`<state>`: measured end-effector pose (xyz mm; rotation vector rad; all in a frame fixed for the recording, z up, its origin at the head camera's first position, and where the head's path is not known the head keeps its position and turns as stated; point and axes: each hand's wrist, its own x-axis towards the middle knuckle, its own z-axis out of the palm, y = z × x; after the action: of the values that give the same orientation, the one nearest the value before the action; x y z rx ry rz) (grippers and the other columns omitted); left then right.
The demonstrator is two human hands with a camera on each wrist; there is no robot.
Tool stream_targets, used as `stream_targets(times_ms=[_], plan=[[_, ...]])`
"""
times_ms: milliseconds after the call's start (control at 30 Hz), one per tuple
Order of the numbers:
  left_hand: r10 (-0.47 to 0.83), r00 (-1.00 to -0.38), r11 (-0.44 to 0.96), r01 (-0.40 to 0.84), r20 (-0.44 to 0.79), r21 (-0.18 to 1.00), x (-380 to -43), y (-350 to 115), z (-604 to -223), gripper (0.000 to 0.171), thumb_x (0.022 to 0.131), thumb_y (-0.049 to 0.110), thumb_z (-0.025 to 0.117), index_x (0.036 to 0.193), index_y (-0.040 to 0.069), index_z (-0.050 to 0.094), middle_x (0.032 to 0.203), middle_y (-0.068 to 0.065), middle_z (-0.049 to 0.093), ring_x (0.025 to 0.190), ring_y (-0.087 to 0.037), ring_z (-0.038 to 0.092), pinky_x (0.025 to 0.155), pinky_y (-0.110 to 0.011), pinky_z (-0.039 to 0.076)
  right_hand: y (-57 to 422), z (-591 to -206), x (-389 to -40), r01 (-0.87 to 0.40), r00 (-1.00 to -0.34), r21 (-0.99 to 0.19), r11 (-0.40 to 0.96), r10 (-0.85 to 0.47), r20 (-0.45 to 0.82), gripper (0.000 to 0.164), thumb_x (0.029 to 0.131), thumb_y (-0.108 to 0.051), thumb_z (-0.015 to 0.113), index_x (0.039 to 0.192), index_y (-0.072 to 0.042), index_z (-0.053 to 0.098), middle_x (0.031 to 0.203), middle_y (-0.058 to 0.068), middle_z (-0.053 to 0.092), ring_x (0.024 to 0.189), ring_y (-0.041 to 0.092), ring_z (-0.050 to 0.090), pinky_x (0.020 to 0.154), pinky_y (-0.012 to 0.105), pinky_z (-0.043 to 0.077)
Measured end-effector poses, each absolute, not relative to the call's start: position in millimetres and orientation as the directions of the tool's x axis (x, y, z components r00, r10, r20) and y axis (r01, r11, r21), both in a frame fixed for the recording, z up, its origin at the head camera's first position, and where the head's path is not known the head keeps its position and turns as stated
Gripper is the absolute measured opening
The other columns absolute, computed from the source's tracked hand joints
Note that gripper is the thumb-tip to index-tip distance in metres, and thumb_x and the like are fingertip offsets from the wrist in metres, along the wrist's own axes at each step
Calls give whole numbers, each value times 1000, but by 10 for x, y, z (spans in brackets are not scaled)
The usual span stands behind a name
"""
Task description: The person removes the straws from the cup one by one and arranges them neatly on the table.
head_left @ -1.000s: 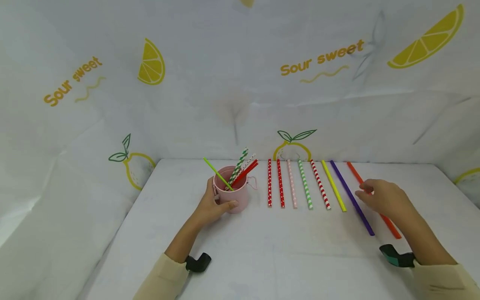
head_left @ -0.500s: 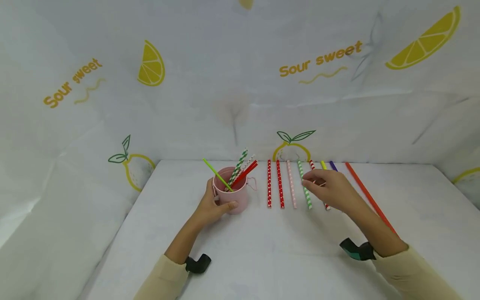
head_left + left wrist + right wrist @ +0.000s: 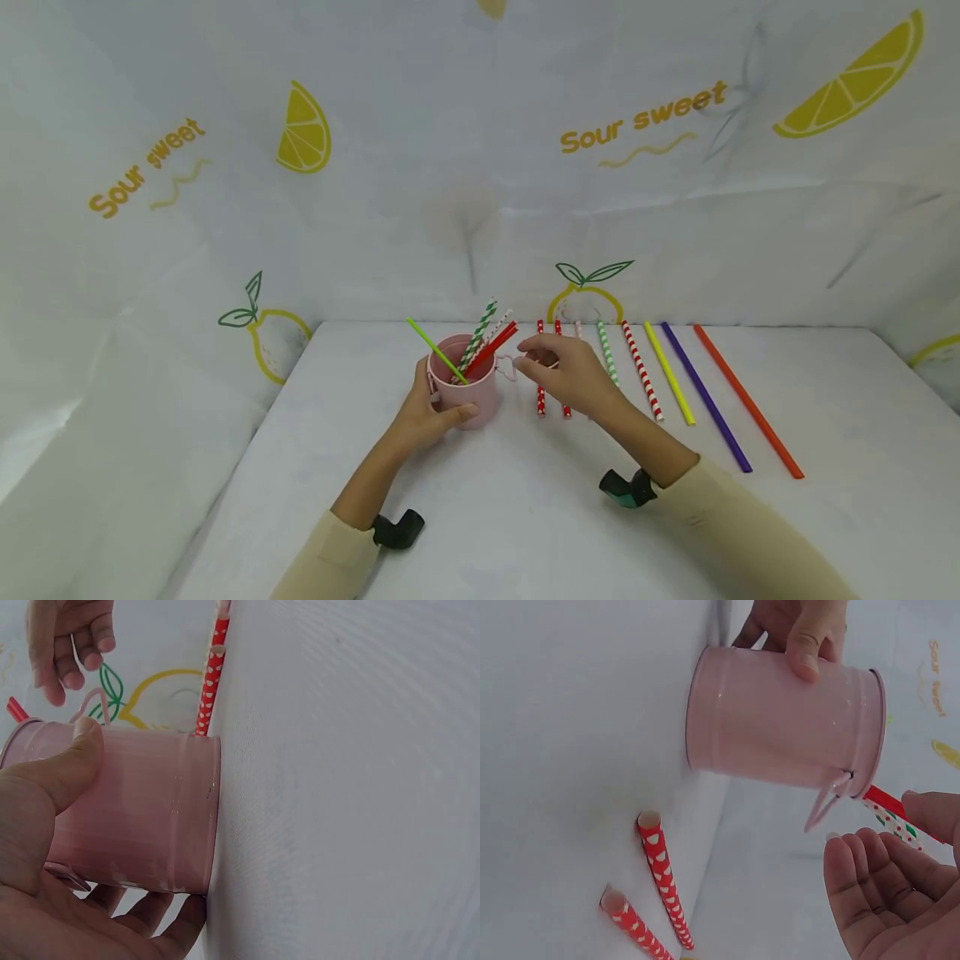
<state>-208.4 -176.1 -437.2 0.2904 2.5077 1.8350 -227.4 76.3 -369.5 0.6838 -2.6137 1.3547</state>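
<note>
A small pink metal pail (image 3: 480, 404) stands on the table, several straws leaning out of its mouth. Among them are a lime-green straw (image 3: 429, 342), a green-striped straw (image 3: 483, 321) and red ones. My left hand (image 3: 423, 417) grips the pail's left side, the thumb across its front, as the left wrist view also shows. To the pail's right, beside its wire handle (image 3: 829, 801), my right hand (image 3: 573, 375) hovers with fingers loosely curved. In the right wrist view that hand holds nothing. It covers parts of the nearest dotted straws (image 3: 541, 404).
Right of the pail lies a row of straws: red dotted, a mostly hidden pink one, a green-striped straw (image 3: 607, 350), a red-striped straw (image 3: 642, 371), a yellow straw (image 3: 670, 373), a purple straw (image 3: 707, 397) and an orange straw (image 3: 748, 400). A lemon-printed cloth (image 3: 420, 200) hangs behind.
My right hand has moved left from the orange straw, over the row, to beside the pail. The left hand and pail stay in place, and the row of straws looks unchanged.
</note>
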Motion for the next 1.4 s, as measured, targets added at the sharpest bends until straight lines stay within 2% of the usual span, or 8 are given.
stream_targets(times_ms=[267,367,500,600,1033,1200,1400], plan=[[164,-983,290,129,83,948,-2084,-1764,-4371,100,81,21,86,154,23,18,151,-1,38,138,-25,37,106,-55,42,499,-3804,-2371,-463,-882,-757,461,-322,344,23,94,-23,73,108,-5,72,90,-1,72,80,17,64,65,30,56],[166,-982,296,132,85,946,-2026,-1739,-4263,100,82,16,84,156,17,16,153,-7,37,139,-29,37,107,-56,40,451,-3822,-2404,-483,-874,-742,466,-308,376,22,93,-24,75,104,-5,72,88,0,72,78,17,64,63,31,56],[163,-983,306,127,80,944,-2019,-1733,-4231,100,83,18,84,156,16,16,153,-6,37,138,-29,37,106,-55,41,422,-3820,-2427,-489,-872,-729,479,-294,392,24,92,-26,75,102,-4,72,86,0,72,78,17,63,62,30,55],[160,-984,307,125,78,943,-2076,-1756,-4320,101,81,24,86,155,22,17,152,-1,38,138,-25,37,106,-53,42,420,-3823,-2429,-491,-870,-740,459,-294,395,24,93,-24,74,105,-3,72,89,1,73,78,17,64,62,30,56],[154,-986,313,114,68,943,-2084,-1760,-4330,100,81,23,86,154,22,18,150,0,39,137,-23,39,106,-51,43,411,-3815,-2422,-476,-879,-733,486,-269,392,21,95,-21,72,106,-4,73,92,2,74,80,18,65,60,29,57],[166,-982,304,139,91,943,-2075,-1764,-4330,98,81,21,85,153,19,18,149,-3,40,135,-25,41,104,-48,45,455,-3761,-2407,-490,-872,-744,455,-249,422,16,97,-18,68,102,-3,70,91,4,72,79,19,65,61,31,57],[157,-985,317,123,76,940,-2068,-1775,-4331,97,80,21,86,152,21,20,149,-2,41,137,-25,40,106,-50,43,524,-3652,-2387,-541,-841,-753,376,-226,491,14,100,-16,61,106,-4,65,92,4,70,81,19,63,69,34,56]])
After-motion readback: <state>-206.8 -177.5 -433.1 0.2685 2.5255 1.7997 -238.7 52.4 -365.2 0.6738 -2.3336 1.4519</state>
